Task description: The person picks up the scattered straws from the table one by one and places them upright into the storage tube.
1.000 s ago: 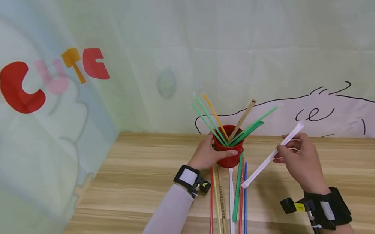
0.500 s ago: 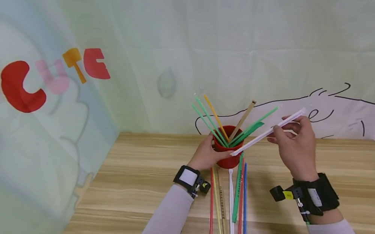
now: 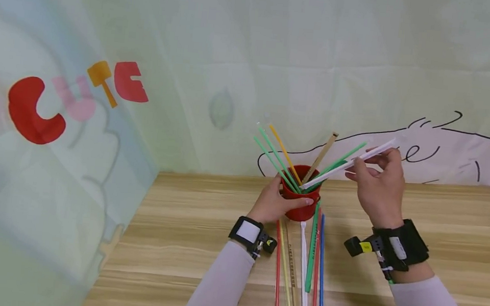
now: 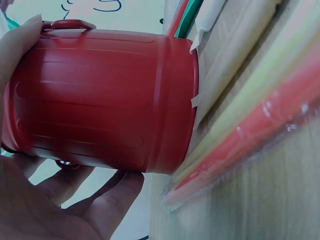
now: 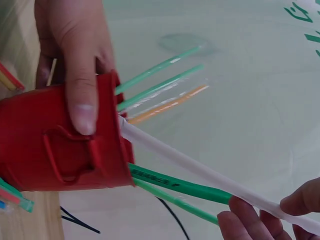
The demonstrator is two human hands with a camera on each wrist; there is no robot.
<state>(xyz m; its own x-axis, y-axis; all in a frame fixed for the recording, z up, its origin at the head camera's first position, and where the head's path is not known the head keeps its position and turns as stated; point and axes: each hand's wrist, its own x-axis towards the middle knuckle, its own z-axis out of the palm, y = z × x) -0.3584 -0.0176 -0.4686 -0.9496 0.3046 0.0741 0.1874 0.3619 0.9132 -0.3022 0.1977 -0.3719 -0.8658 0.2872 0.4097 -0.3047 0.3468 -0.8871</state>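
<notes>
My left hand (image 3: 273,201) grips a small red bucket (image 4: 100,100) around its upper part, thumb across the front near the rim. Small handles show on the bucket's sides. Between thumb and fingers, my right hand (image 3: 376,185) pinches a white paper-wrapped straw (image 5: 185,161). This straw slants down to the left, its lower end inside the bucket's mouth. Several wrapped straws stand in the bucket: light green straws (image 5: 160,68), an orange straw (image 3: 282,146), a brown straw (image 3: 322,153) and a dark green straw (image 5: 175,182), which passes close to my right fingertips.
In front of the bucket, several wrapped straws lie side by side on the wooden table (image 3: 191,246): red (image 3: 277,274), yellow (image 3: 287,275), brown (image 3: 293,268), white (image 3: 303,272), green (image 3: 311,258) and blue (image 3: 322,278). A printed cloth backdrop (image 3: 191,69) hangs behind and left.
My right hand has moved left with the white straw, and the straw's lower end has gone from over the table into the bucket's mouth. My left hand stays on the bucket.
</notes>
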